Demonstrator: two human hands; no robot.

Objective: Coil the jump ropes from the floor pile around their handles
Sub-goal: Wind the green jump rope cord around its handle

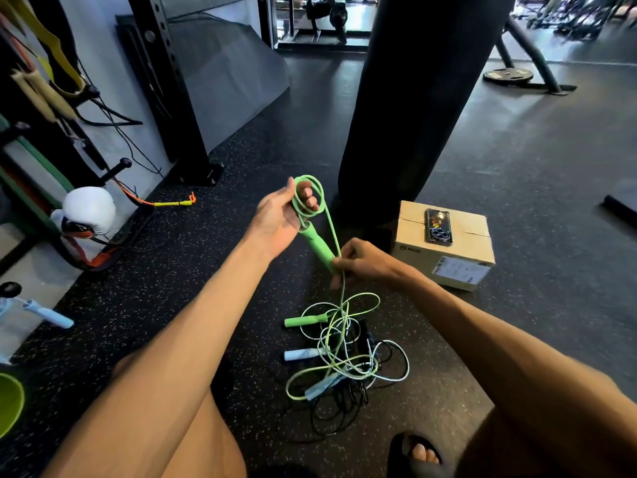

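Winding should be kept tight and even, with each turn of the green rope (331,236) laid beside the last; the loops are held closed in the left hand (280,220) above the green handle (319,248), whose lower end is pinched by the right hand (362,262); the floor pile (344,353) lies just below.

We see a cardboard box (444,251) on the floor (517,160) (a phone (438,225) lies on top), beside a black punching bag (413,98); a white boxing glove (90,209) sits far left.
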